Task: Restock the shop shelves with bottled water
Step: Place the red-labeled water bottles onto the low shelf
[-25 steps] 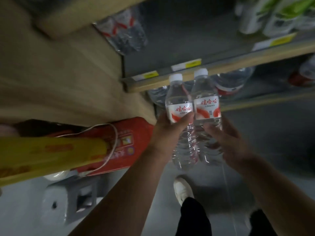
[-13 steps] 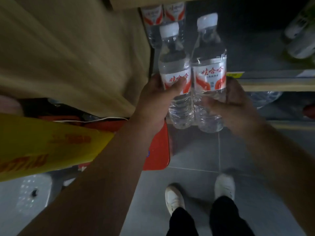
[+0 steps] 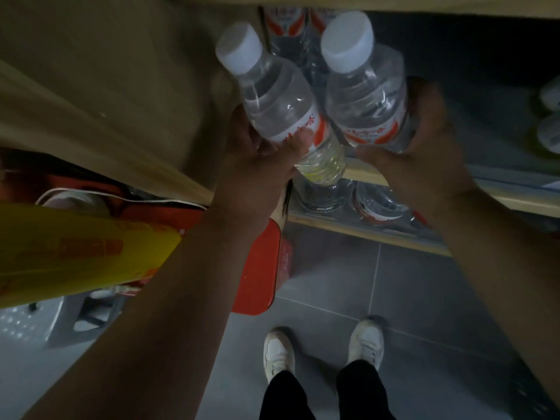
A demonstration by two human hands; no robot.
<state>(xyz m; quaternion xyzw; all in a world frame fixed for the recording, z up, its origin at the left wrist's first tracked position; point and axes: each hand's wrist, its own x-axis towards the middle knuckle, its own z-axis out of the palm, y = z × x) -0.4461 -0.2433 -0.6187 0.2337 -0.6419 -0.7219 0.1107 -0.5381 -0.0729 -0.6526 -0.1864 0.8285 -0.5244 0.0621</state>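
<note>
You hold two water bottles side by side just in front of the shelf [image 3: 368,175]. The left bottle [image 3: 281,107] leans left, gripped in your left hand [image 3: 257,171] with the thumb across its label. The right bottle [image 3: 366,98] stands straighter, clasped in your right hand [image 3: 424,147], whose fingertips are hidden behind it. The stocked bottles [image 3: 286,28] far back are cropped by the top edge.

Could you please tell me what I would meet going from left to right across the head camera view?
Yellow pack → left hand gripping the tilted left bottle → right bottle → right hand holding it → blurred pale items at the right edge.
</note>
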